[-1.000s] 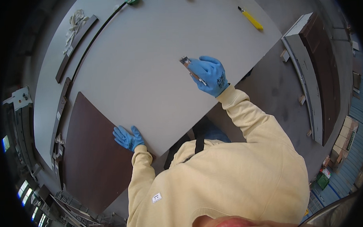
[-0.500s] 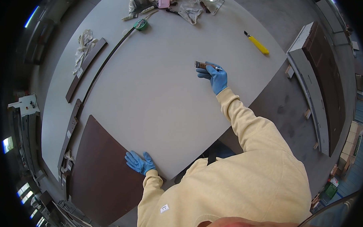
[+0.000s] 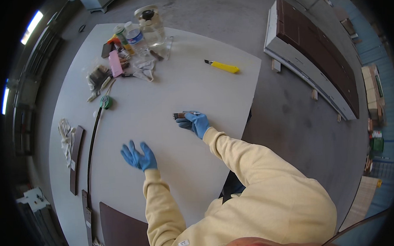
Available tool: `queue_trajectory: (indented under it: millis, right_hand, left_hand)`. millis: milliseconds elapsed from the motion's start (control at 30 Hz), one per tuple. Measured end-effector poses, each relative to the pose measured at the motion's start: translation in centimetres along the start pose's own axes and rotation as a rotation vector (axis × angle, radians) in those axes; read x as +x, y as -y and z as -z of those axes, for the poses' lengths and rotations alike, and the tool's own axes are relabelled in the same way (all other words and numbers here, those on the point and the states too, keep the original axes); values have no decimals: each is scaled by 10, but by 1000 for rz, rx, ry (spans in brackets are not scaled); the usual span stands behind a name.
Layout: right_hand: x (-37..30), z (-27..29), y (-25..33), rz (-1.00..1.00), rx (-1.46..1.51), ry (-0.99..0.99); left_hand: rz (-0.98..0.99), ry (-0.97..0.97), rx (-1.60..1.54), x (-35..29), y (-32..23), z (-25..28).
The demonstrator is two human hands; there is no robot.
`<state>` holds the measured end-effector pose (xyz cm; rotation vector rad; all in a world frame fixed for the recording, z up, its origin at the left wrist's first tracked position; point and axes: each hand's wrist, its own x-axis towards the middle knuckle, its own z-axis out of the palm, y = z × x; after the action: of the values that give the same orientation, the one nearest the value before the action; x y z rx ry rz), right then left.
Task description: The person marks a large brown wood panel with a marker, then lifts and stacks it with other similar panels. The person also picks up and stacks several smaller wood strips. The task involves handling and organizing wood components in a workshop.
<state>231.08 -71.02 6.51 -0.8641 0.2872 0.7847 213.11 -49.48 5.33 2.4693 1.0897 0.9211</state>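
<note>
Two blue-gloved hands work over a wide grey table [image 3: 170, 93]. Beyond both sets of fingers lies a yellow utility knife [image 3: 223, 67]. Fingers of the left hand [image 3: 138, 156] are spread loose, holding nothing. The right hand [image 3: 196, 123] grips a small dark-tipped tool [image 3: 180, 115] at its fingertips.

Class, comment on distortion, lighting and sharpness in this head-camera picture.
Head view: fisheye bends the white table edges and leaves black corners; lighting is soft and even, shadows faint; the blue-gloved left hand and right hand look sharp; small clutter at the far edge is too small to read.
</note>
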Motion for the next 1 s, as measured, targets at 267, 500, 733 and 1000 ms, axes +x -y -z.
queue_trajectory:
  millis: [267, 500, 733, 1000]
  right_hand:
    - [-1, 4, 0, -101, 50, 44]
    - [3, 6, 10, -197, 61, 132]
    - [17, 25, 50, -185, 237, 121]
    - [-2, -52, 172, 69, 41, 350]
  left_hand:
    - [-321, 143, 102, 136, -130, -148]
    - [-293, 155, 279, 168, -147, -195]
    - [-314, -212, -279, 195, -171, -159]
    - [435, 385, -1335, 111, -242, 17]
